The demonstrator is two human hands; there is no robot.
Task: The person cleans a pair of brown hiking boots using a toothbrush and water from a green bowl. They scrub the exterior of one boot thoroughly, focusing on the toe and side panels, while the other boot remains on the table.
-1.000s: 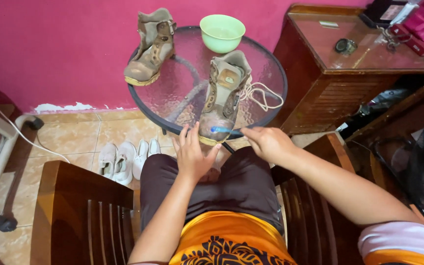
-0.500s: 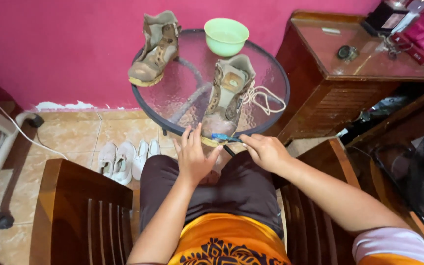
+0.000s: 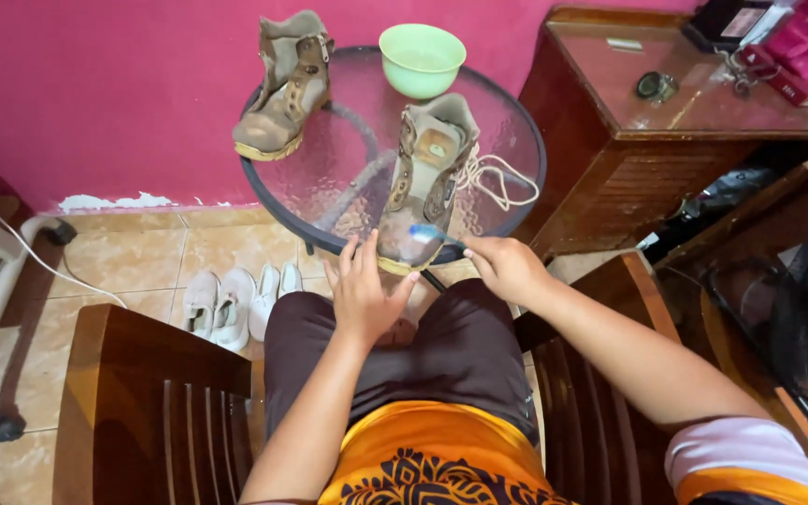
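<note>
One toothbrush (image 3: 434, 236) in right hand (image 3: 507, 269), crosswise, head leftward over boot (image 3: 423, 182) toe.

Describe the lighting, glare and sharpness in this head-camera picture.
Head view: soft, even light; pale glare on the glass table; the boot and left hand are sharp; the brush in the right hand is slightly blurred; edges bend outward.

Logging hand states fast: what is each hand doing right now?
Left hand: open, fingers spread by the toe of the near boot; contact cannot be told.
Right hand: closed on a blue toothbrush, its head at the boot's toe.
</note>
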